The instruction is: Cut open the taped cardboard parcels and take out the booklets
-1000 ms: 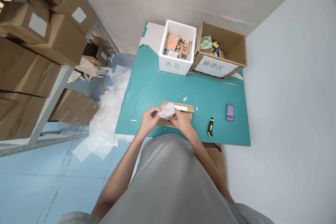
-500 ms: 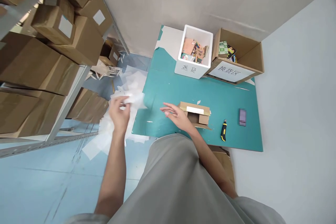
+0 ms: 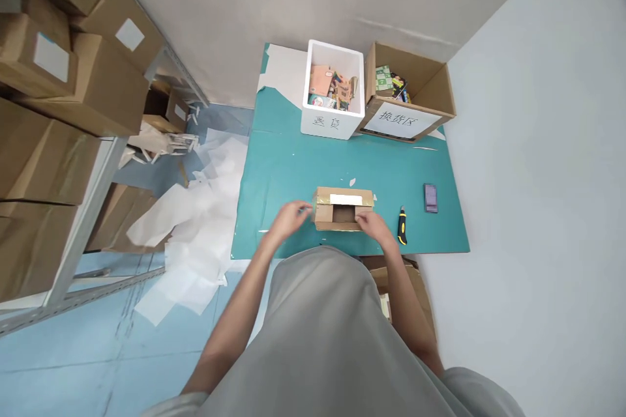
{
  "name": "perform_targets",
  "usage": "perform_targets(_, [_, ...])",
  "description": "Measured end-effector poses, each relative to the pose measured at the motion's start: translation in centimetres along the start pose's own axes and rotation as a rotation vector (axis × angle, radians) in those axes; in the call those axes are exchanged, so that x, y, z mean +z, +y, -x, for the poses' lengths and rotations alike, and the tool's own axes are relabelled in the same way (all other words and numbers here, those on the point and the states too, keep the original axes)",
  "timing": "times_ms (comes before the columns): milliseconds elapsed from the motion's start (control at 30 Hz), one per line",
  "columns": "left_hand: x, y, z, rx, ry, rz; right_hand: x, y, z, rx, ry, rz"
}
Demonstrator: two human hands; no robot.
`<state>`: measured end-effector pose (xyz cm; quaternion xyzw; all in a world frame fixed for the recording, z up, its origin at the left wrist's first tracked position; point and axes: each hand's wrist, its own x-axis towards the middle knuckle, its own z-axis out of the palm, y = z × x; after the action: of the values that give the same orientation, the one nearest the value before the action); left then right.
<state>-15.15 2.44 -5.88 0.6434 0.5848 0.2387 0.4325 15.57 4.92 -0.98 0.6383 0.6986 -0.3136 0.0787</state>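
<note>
A small brown cardboard box (image 3: 323, 216) lies on the green-topped table, its top partly open, with a white label along the far flap. My right hand (image 3: 375, 227) grips the box at its right end, fingers closed on the inner flap. Just off the box's left end is my left hand (image 3: 292, 218), holding nothing, its slightly blurred fingers pointing at the box. To the right lies a black and yellow utility knife (image 3: 402, 227). White sheets of packing paper (image 3: 200, 228) are heaped left of the table.
A white foam bin (image 3: 325, 125) and a larger cardboard box (image 3: 411, 122), both holding small packets, stand at the table's back. A phone-like object (image 3: 430, 198) lies at the right. A shelf with brown cartons (image 3: 102, 91) rises on the left.
My left hand has let go of a white packing sheet on the left and come across to the box. My right hand has moved from over the box to its right end.
</note>
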Motion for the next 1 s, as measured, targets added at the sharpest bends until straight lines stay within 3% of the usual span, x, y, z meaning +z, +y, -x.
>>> perform_targets(67, [4.6,3.1,-1.0,0.076,-0.102,-0.050,1.1,-0.1,-0.5,-0.046,-0.086,0.059])
perform_targets(133, [7.9,5.0,-2.0,0.098,-0.216,-0.178,2.2,-0.3,-1.2,-0.075,-0.075,0.077])
perform_targets(267, [11.1,6.5,-4.1,0.049,-0.320,-0.362,3.4,-0.1,-2.3,-0.115,-0.069,0.179])
perform_targets(433, [11.9,7.5,-5.3,-0.096,-0.292,-0.487,2.7,0.4,-3.1,-0.142,-0.066,0.304])
perform_targets(633, [12.1,9.0,-4.2,-0.255,-0.104,-0.669,1.6,1.6,-4.9,-0.241,-0.075,0.335])
perform_targets(833, [10.8,9.8,-4.3,-0.299,0.017,-0.697,1.4,0.9,-6.4,-0.361,-0.106,0.383])
perform_targets(1000, [9.1,9.2,-4.2,-0.338,0.078,-0.714,-0.3,1.1,-5.5,-0.448,-0.047,0.376])
